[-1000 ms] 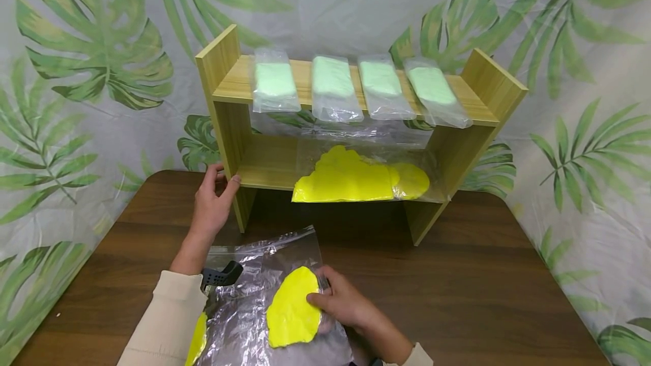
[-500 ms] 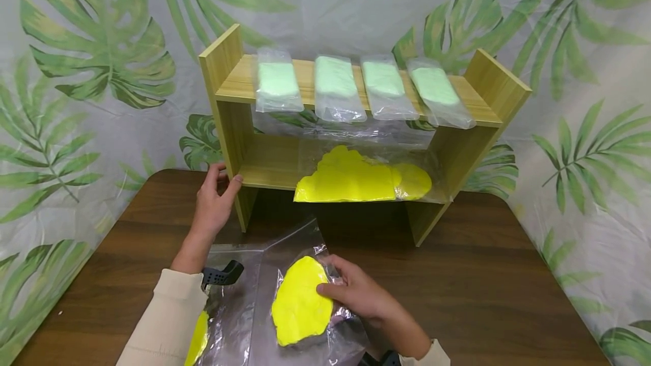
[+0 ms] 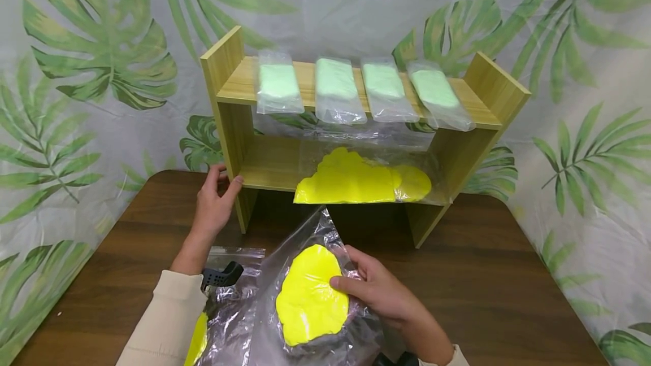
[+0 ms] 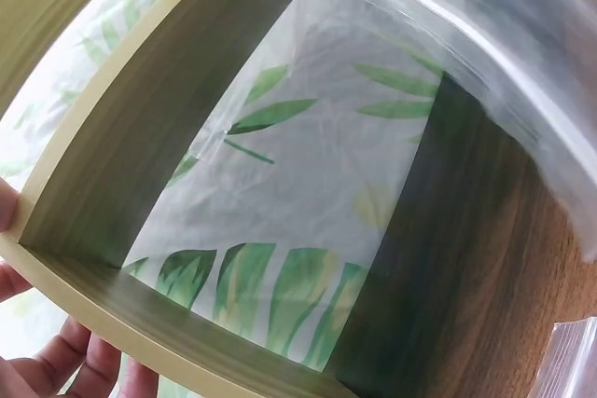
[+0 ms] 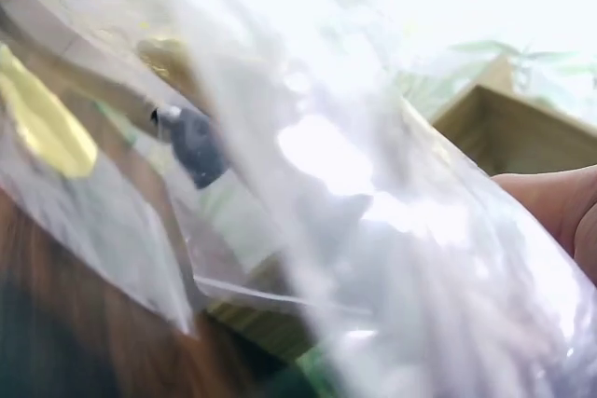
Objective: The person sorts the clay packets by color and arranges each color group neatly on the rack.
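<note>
My left hand (image 3: 213, 202) holds the left side panel of a two-tier wooden shelf (image 3: 222, 72), its thumb at the front edge. In the left wrist view, its fingers (image 4: 89, 356) reach round the panel's outer side. My right hand (image 3: 378, 290) pinches a clear zip bag (image 3: 311, 295) by its right side, thumb on the flat yellow doughy slab inside. That bag hangs tilted in front of the shelf, one corner pointing up. Up close in the right wrist view, the clear film (image 5: 373, 212) is blurred and glossy, with part of my thumb (image 5: 550, 202) behind it.
A second clear bag (image 3: 236, 281) with a yellow piece lies on the brown table (image 3: 483, 287), partly behind my left forearm. On the lower tier sits a bag with yellow slabs (image 3: 351, 179), towards the right. Several pale green packets (image 3: 335, 81) line the top tier.
My right hand has moved up and to the right with the bag, which has come away from the second bag and tilted. My left hand has stayed on the shelf.
</note>
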`<state>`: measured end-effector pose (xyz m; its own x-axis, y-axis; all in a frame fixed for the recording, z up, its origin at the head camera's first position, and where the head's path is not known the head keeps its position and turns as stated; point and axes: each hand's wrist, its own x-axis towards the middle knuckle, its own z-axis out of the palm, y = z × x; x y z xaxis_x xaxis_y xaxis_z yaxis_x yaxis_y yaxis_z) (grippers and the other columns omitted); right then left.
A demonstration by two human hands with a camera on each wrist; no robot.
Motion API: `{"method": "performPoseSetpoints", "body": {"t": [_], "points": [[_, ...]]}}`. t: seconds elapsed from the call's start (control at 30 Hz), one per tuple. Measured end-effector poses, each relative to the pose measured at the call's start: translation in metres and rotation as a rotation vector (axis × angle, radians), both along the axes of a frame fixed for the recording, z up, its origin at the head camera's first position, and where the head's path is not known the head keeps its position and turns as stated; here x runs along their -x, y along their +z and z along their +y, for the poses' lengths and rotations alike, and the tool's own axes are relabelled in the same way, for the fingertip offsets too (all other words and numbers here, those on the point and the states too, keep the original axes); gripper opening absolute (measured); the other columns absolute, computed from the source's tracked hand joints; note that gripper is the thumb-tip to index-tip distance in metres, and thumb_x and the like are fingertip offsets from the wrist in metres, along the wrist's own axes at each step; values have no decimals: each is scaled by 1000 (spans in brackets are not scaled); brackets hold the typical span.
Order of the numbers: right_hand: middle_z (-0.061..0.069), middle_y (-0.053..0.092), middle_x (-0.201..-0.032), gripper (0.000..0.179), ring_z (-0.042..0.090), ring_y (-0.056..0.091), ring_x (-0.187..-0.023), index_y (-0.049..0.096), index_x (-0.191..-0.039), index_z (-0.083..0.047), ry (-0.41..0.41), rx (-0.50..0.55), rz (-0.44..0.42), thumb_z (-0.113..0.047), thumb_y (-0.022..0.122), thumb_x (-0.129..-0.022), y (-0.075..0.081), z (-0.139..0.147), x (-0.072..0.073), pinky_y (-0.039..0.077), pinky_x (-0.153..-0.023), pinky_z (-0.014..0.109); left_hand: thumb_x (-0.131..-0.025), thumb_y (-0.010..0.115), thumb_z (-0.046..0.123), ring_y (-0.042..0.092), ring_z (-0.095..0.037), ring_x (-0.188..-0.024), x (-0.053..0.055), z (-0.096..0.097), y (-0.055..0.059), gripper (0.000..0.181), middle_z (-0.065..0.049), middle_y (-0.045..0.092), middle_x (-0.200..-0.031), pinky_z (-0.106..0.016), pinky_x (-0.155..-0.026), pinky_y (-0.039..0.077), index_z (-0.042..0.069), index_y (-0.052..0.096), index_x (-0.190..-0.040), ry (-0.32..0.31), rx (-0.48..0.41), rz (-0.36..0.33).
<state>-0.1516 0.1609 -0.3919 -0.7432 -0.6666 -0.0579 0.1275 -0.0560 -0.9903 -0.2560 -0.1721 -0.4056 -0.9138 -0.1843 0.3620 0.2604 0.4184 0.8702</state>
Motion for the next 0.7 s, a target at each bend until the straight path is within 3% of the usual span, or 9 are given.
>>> {"method": "performPoseSetpoints", "body": {"t": [0.3,0.7], "points": [[23,67,-108,44,34,69,-90,40,-139,-2,-13,59,11,-4,53,-97,19,3,-6,53,-80,45,-98,54,31,58,-34,-100,0,0,0,40,-23,60,-114,-39,-75,43,8,47,-129,-8,-4,7],[19,69,-103,43,32,70,-87,40,-137,-1,-180,86,204,-4,53,-97,55,-7,10,54,-76,44,-98,54,33,59,-37,-103,1,-1,-1,40,-22,60,-115,-46,-78,45,10,47,-129,-8,4,4]]}}
